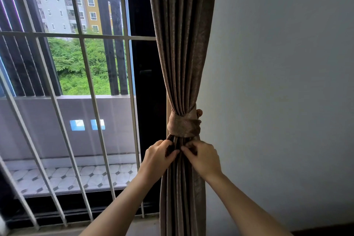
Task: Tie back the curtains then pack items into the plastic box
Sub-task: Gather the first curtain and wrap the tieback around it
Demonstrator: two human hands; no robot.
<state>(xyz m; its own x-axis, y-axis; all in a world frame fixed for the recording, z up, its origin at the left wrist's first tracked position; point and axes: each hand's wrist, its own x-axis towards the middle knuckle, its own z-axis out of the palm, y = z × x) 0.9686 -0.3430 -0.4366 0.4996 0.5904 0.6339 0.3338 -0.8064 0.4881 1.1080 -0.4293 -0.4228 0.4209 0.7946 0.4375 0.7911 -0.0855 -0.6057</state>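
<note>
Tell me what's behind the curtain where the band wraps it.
A rounded knob peeks out at the band's right edge, against the wall. The curtain covers its mount and the band's back.

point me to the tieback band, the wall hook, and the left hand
tieback band point(183, 127), head view, middle of the wrapped fabric band.
wall hook point(199, 112), head view, its rounded knob.
left hand point(160, 156), head view, back of the hand, which pinches the curtain folds.
</note>
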